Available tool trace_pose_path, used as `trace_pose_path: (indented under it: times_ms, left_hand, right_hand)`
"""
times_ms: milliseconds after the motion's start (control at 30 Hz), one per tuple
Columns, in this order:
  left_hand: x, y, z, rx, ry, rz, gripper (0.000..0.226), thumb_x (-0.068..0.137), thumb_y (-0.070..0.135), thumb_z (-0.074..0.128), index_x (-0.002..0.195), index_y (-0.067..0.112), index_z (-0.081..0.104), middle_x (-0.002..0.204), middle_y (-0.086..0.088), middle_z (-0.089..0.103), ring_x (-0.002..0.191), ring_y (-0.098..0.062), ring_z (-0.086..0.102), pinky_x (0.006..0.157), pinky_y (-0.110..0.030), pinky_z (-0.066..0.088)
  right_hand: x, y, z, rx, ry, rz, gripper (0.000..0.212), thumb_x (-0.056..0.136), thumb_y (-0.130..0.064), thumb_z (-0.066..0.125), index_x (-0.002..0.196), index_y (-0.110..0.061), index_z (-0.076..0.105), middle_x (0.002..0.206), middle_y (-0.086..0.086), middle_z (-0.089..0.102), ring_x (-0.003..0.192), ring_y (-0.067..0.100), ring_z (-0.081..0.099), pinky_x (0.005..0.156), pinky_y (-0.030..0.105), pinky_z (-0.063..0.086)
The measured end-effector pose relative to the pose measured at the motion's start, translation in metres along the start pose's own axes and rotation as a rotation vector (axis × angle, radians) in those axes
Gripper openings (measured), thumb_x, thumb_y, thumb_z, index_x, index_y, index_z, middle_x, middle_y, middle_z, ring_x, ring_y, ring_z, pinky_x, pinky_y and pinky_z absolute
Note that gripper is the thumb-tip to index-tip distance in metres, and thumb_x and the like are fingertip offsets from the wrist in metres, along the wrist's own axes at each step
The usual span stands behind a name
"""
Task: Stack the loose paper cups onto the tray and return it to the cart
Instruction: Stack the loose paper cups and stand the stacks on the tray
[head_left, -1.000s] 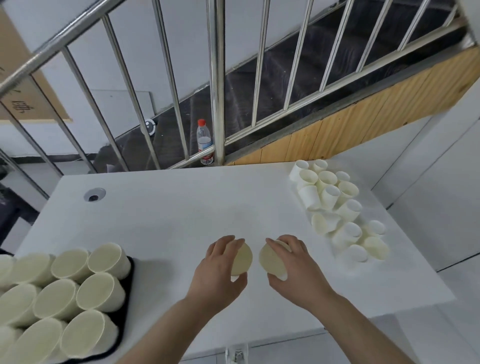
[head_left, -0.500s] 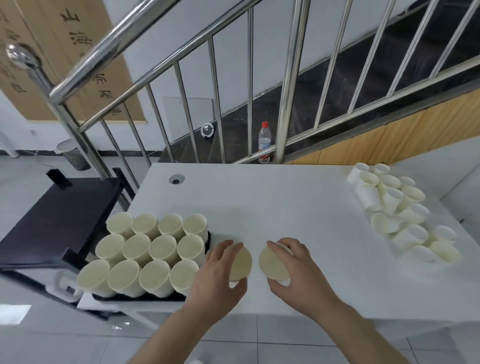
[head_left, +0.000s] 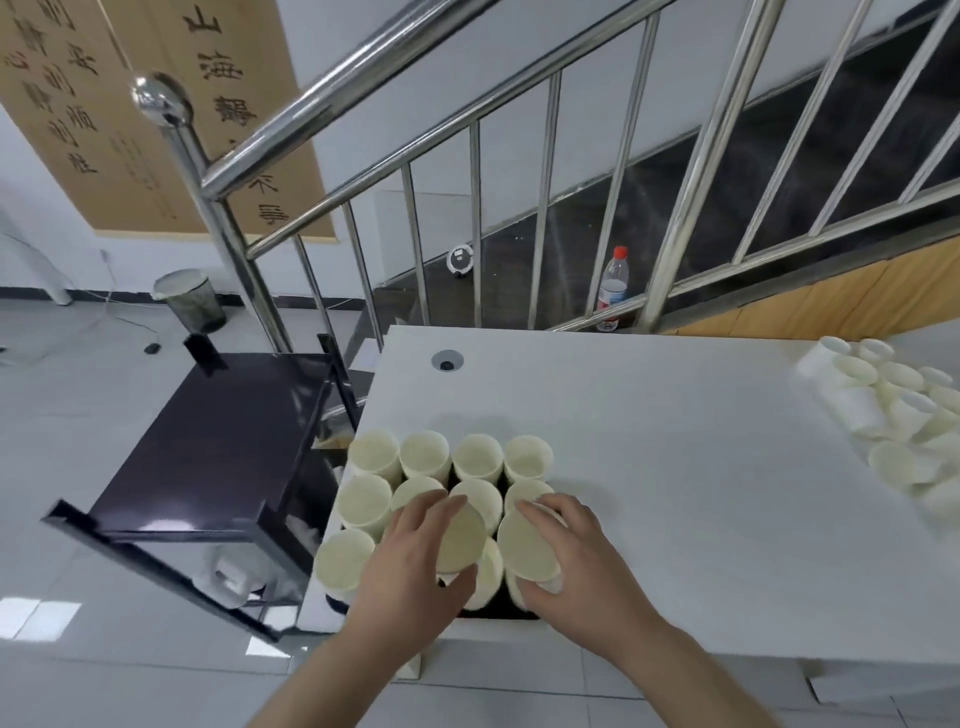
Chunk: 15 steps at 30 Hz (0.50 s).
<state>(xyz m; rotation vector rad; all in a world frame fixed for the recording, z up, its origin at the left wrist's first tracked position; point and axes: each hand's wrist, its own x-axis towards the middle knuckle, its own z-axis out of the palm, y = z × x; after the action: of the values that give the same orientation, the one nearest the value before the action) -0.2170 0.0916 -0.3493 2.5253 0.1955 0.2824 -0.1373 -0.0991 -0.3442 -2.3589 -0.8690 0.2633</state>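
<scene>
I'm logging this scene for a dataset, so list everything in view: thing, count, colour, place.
tray cups: about twelve, cream, on the tray, table's near left
tray: one, black, under them
loose cups: a pile, white, table's far right
table: one, white
cart: one, black, left of the table
railing: one, steel, behind
bottle: one, clear, red cap, on the stairs
bin: one, dark, floor far left
left hand: holds a cup over the tray
right hand: holds a cup over the tray

Both arms reach forward. The left hand (head_left: 415, 558) curls around one cup (head_left: 460, 538), and the right hand (head_left: 576, 566) curls around another cup (head_left: 527, 548).
</scene>
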Motion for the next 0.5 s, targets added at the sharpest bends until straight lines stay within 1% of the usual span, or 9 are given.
trace_pose_path:
  times_ms: [100, 200, 300, 500]
  left_hand:
    - [-0.003, -0.029, -0.023, 0.012, 0.002, -0.036, 0.065, 0.080, 0.037, 0.069, 0.138, 0.033, 0.041, 0.142, 0.017, 0.035, 0.128, -0.009, 0.036, 0.091, -0.017, 0.037]
    - [-0.005, -0.053, -0.039, 0.029, -0.001, -0.063, 0.065, 0.080, 0.035, 0.068, 0.138, 0.034, 0.040, 0.142, 0.018, 0.035, 0.127, -0.008, 0.036, 0.087, -0.019, 0.042]
    - [-0.007, -0.071, -0.049, 0.029, 0.005, -0.094, 0.064, 0.080, 0.034, 0.068, 0.138, 0.032, 0.040, 0.142, 0.017, 0.035, 0.128, -0.010, 0.036, 0.090, -0.023, 0.045]
    - [-0.009, -0.091, -0.055, 0.018, -0.010, -0.148, 0.065, 0.080, 0.032, 0.069, 0.138, 0.031, 0.041, 0.141, 0.015, 0.036, 0.128, -0.010, 0.036, 0.092, -0.023, 0.043]
  right_hand:
    - [0.017, -0.024, 0.023, 0.014, -0.012, -0.004, 0.069, 0.086, -0.035, 0.058, 0.148, -0.034, 0.029, 0.142, -0.019, 0.023, 0.132, 0.001, 0.025, 0.099, 0.018, 0.038]
    - [0.030, -0.044, 0.039, 0.022, -0.023, -0.006, 0.068, 0.086, -0.033, 0.058, 0.147, -0.036, 0.029, 0.142, -0.020, 0.023, 0.132, 0.000, 0.027, 0.095, 0.019, 0.041]
    - [0.042, -0.056, 0.053, 0.008, -0.044, -0.018, 0.069, 0.085, -0.030, 0.058, 0.148, -0.035, 0.030, 0.141, -0.018, 0.025, 0.133, 0.002, 0.028, 0.098, 0.019, 0.039]
    - [0.056, -0.066, 0.068, -0.047, -0.122, -0.020, 0.071, 0.085, -0.032, 0.059, 0.149, -0.035, 0.028, 0.146, -0.017, 0.021, 0.130, 0.006, 0.035, 0.097, 0.020, 0.039]
